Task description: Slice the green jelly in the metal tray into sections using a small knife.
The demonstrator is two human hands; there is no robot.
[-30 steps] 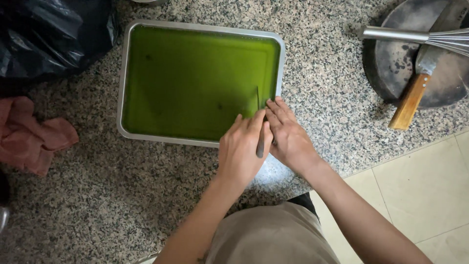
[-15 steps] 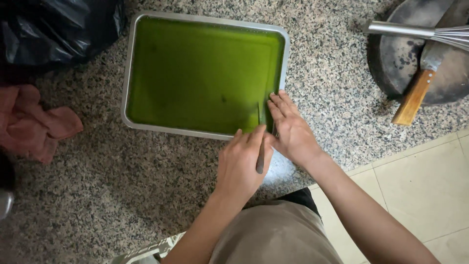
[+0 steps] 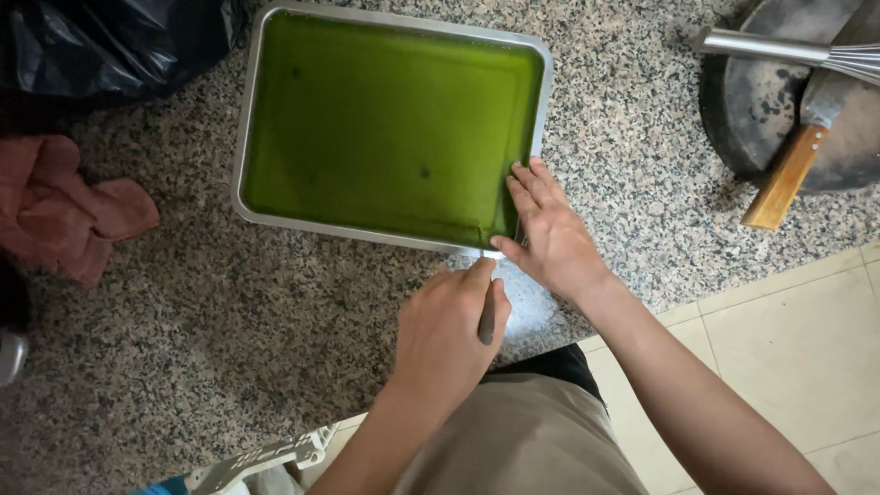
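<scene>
A rectangular metal tray [image 3: 246, 137] filled with smooth green jelly [image 3: 385, 119] lies on the speckled granite counter [image 3: 229, 330]. My left hand [image 3: 445, 335] is closed around a thin knife [image 3: 486, 316]; its blade tip meets the jelly at the tray's near right corner. My right hand [image 3: 550, 229] lies flat with fingers apart against the tray's right near rim, holding it steady. A straight cut line runs through the jelly close to the right wall.
A black plastic bag [image 3: 101, 41] sits at the top left and a crumpled pink cloth [image 3: 73, 206] at the left. At the right, a dark round pan [image 3: 788, 101] holds a wooden-handled spatula [image 3: 788, 170] and a metal whisk [image 3: 779, 46]. Tiled floor lies beyond the counter edge.
My left hand has drawn the knife back toward me, from inside the jelly to the tray's near rim. My right hand has stayed on the tray's right corner.
</scene>
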